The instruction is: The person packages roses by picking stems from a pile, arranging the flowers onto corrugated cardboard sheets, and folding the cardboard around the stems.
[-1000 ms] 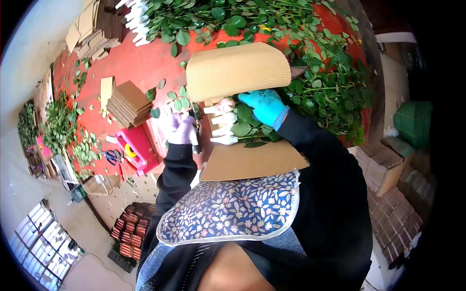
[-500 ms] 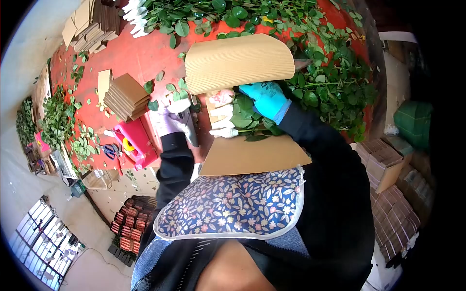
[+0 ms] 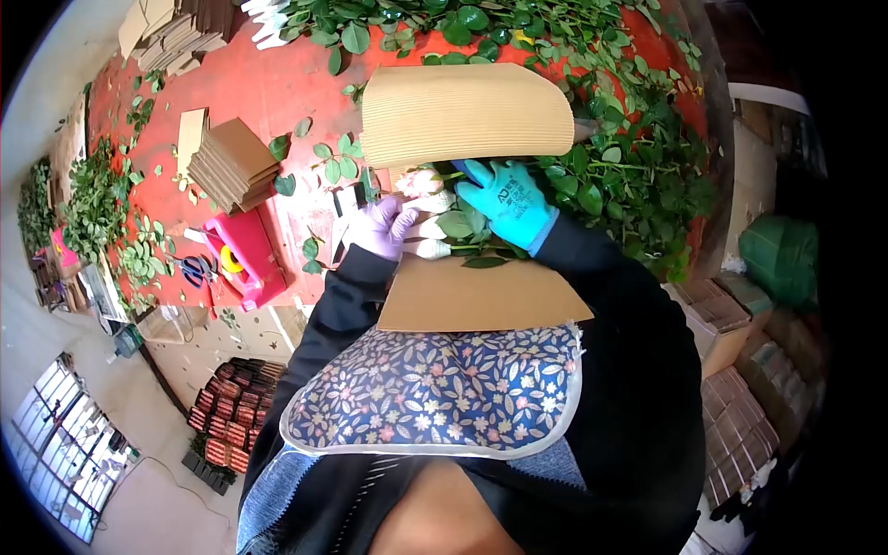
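Far left, one window [image 3: 65, 444] down low, and above it one pile of greens [image 3: 97, 194] by the edge of the one red table [image 3: 277, 83]. Two stacks of card on this side: the big stack [image 3: 176, 37] up top, the small stack [image 3: 236, 166] nearer, with one pale card [image 3: 191, 136] beside it. Just below, one pair of scissors [image 3: 196, 270], next to one pink dispenser [image 3: 261, 264] carrying one yellow roll [image 3: 230, 260].

On to the hands, two of them, both gloved! The left hand [image 3: 379, 227], in lilac, has its fingers curled at the ends of the white heads [image 3: 428, 228]; whether they pinch one, I cannot tell. I make it three white heads and one pink rose [image 3: 421, 181], lying between two cardboard panels: the ribbed panel [image 3: 467, 111] above, the smooth panel [image 3: 486, 296] below.

The right hand [image 3: 507, 199], in blue, is over the leaves [image 3: 455, 224] of those flowers, fingers bent, tips near the ribbed panel; any grip is hidden, I can't call it. Right of that, one great spread of foliage [image 3: 638, 176], stems too tangled to count. Far right, at least two boxes [image 3: 712, 319] and one green sack [image 3: 782, 259].
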Demonstrator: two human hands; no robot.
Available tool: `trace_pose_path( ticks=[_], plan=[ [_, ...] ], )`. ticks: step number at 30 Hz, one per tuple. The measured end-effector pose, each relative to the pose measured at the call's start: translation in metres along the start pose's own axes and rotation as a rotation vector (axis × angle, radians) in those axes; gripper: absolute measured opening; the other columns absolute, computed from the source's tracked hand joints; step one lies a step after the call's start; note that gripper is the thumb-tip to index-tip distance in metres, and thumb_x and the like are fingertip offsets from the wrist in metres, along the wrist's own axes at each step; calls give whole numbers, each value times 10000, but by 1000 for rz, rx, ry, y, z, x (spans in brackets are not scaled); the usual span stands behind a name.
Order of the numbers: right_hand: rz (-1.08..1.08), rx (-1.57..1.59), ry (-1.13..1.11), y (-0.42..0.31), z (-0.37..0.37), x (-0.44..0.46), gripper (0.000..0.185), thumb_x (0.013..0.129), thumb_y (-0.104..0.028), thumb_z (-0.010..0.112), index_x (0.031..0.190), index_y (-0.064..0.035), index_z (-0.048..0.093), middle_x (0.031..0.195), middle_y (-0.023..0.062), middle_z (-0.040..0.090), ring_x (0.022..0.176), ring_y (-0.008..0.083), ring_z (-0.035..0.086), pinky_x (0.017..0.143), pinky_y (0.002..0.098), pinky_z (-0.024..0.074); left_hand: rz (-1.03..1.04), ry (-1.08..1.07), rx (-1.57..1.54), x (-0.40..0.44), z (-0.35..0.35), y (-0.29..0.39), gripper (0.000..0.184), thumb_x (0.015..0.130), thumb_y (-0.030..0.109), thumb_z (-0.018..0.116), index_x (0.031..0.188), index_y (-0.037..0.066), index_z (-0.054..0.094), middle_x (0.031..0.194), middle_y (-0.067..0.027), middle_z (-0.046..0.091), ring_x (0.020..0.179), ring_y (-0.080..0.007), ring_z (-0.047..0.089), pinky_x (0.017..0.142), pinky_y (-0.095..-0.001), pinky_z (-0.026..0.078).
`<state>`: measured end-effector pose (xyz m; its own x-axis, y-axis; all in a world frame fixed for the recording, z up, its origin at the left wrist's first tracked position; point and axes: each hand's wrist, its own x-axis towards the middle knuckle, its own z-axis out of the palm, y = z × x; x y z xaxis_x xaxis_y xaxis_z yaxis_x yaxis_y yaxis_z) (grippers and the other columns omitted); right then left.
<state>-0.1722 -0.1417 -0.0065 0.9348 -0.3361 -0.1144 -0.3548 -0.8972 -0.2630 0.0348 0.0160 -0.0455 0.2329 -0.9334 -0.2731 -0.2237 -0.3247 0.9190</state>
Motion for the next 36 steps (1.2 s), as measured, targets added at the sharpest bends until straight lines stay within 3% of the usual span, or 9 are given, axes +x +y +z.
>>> trace_pose_path(
  ticks=[4, 7, 12, 15, 18, 24, 26, 30, 36],
  plan=[
    [18, -33, 177, 8, 11, 1, 246, 705, -94, 640, 947, -126, 612, 1332, 87, 502, 1103, 318, 526, 808, 465, 452, -195, 441, -539, -8, -24, 10, 223, 973, 189, 608, 788, 65, 618, 751, -10, 640, 648, -74, 517, 595, -270, 439],
    [45, 215, 22, 13, -15, 1, 331, 676, -96, 696, 998, -123, 624, 1318, 98, 507, 1118, 337, 526, 830, 471, 460, 77, 294, -375, -11, -63, 3, 179, 942, 128, 617, 775, 67, 595, 805, -25, 649, 672, -74, 535, 631, -248, 445],
    [-170, 281, 89, 15, -10, -8, 301, 723, -147, 718, 1011, -158, 631, 1443, 141, 437, 1007, 329, 579, 812, 455, 481, -309, -100, -37, -14, -43, 15, 184, 907, 144, 701, 965, 40, 560, 756, -51, 628, 662, -105, 594, 596, -277, 494],
    [-123, 109, -28, 4, -8, -8, 217, 736, -176, 690, 950, -157, 656, 1495, 142, 384, 1044, 301, 554, 847, 474, 457, 90, -55, -81, -14, -6, -10, 240, 894, 241, 731, 1010, 67, 612, 707, -46, 635, 596, -142, 584, 568, -305, 480],
    [-85, 59, -68, 1, -3, -6, 154, 756, -183, 660, 905, -144, 668, 1491, 138, 392, 1067, 300, 539, 872, 489, 438, 51, -176, 266, -12, -14, 1, 174, 900, 217, 717, 903, 60, 642, 674, -79, 615, 587, -161, 577, 562, -321, 466],
    [-67, 108, -30, 7, 3, -9, 175, 729, -155, 675, 899, -122, 653, 1501, 123, 398, 1113, 313, 537, 887, 492, 444, -102, 4, -17, -31, -73, -21, 185, 914, 160, 648, 770, 51, 610, 660, -39, 564, 608, -177, 558, 586, -324, 456],
    [-45, 206, -69, 7, -2, -8, 217, 694, -131, 698, 903, -123, 641, 1522, 113, 377, 1167, 320, 514, 905, 496, 439, 384, 26, -25, -26, -95, -27, 101, 868, 45, 602, 766, 48, 601, 832, -78, 627, 736, -131, 590, 641, -277, 466],
    [-160, 204, -20, 14, -17, -3, 335, 674, -113, 712, 1005, -118, 658, 1500, 140, 404, 1088, 337, 572, 878, 479, 468, -95, -213, -461, -32, -85, 19, 79, 800, 43, 630, 792, 48, 551, 903, -93, 675, 840, -182, 643, 768, -321, 513],
    [-33, 337, -57, -15, -106, -2, 313, 854, -158, 676, 1163, -113, 648, 1299, 180, 589, 842, 357, 667, 757, 438, 541, 72, -283, 424, -15, -35, 16, 222, 831, 210, 752, 998, 121, 637, 764, -110, 643, 713, -288, 652, 639, -354, 507]
  ],
)
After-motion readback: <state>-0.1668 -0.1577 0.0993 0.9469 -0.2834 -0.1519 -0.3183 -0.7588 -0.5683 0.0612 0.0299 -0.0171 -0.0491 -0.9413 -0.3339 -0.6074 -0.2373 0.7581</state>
